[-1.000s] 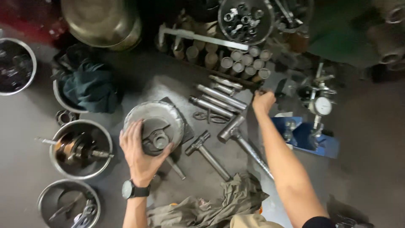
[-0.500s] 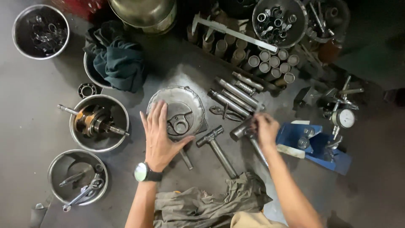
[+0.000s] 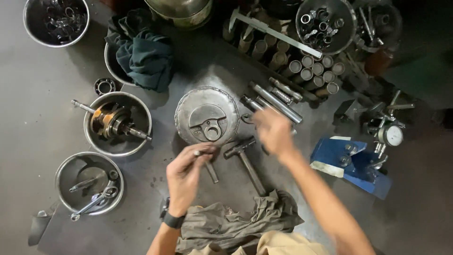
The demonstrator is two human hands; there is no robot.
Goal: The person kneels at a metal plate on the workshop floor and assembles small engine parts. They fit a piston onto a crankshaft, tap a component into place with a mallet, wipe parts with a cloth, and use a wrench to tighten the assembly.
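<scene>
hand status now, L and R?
Left hand: closed on a small metal rod, just below the round metal cover.
Right hand: motion-blurred above the hammer; grip cannot be told.

Dull grey round cover (image 3: 207, 115), dark teal cloth (image 3: 141, 52), blue stand base (image 3: 351, 165), olive-grey rag (image 3: 236, 222), black wristwatch (image 3: 172, 219)

I note one flat blue box (image 3: 351, 165) with a pale label patch (image 3: 325, 168) on the floor at right, and just above it a round white gauge dial (image 3: 392, 135); no signs or screens.
</scene>
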